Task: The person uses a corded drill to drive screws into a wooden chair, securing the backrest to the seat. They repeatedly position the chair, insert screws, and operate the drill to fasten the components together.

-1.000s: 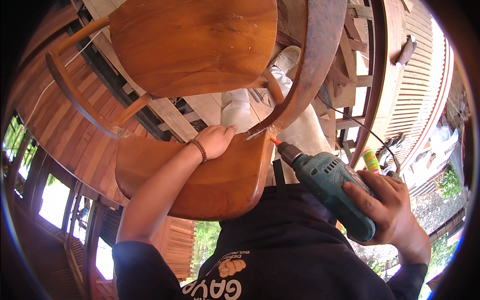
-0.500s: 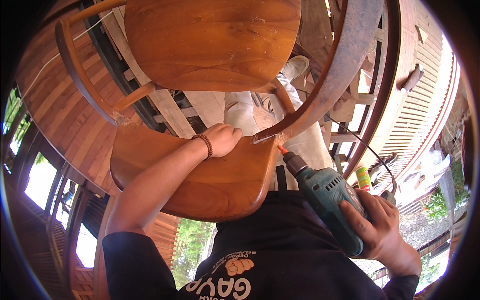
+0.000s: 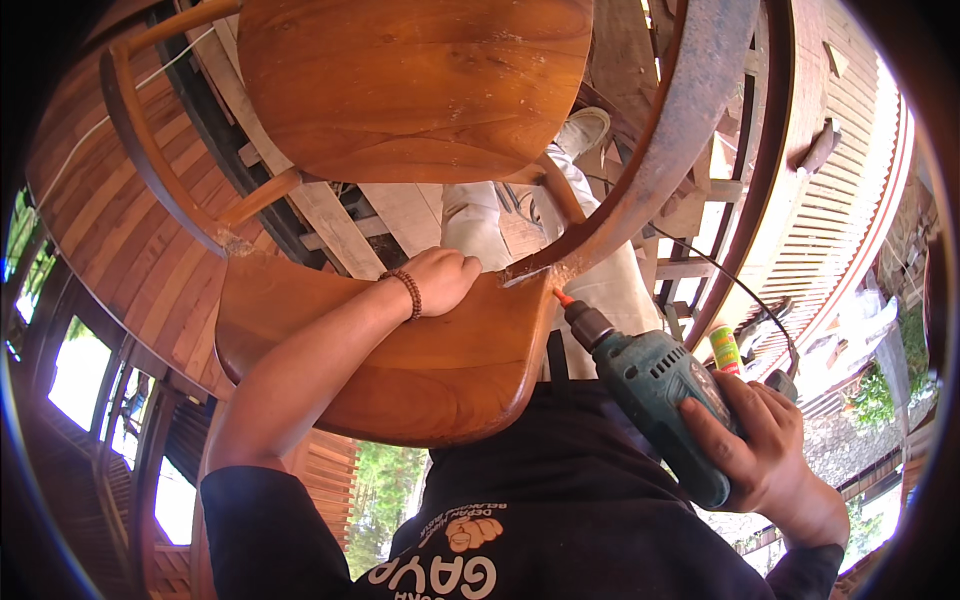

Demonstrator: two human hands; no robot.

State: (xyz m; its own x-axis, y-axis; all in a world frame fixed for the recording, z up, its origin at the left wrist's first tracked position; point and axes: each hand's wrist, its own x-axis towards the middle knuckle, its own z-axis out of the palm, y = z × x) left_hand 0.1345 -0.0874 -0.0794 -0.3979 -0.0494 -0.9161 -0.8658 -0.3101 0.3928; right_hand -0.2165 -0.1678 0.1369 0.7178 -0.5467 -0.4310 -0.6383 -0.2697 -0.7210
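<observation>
A varnished wooden chair stands in front of me, with its curved backrest point(image 3: 400, 385) against my body side and its seat point(image 3: 420, 85) farther off. My left hand point(image 3: 442, 282), a beaded bracelet at its wrist, is closed over the backrest's far edge; its fingertips are partly hidden. In my right hand point(image 3: 765, 440) is a teal power drill point(image 3: 660, 405), gripped by its handle. The drill's orange tip point(image 3: 563, 297) meets the right end of the backrest, beside the joint with the curved armrest point(image 3: 690, 130). Pale dust lies around that joint.
A dark cord point(image 3: 715, 265) runs behind the drill on the right. Near my right hand stands a green and yellow can point(image 3: 725, 350). Planks point(image 3: 345, 230) and wood scraps lie below the chair, around my legs and shoe point(image 3: 585, 130). A curved wooden rail point(image 3: 765, 200) stands at right.
The view has shifted slightly, so the chair sits a little farther left. Both hands keep their holds, and the drill tip stays at the same joint.
</observation>
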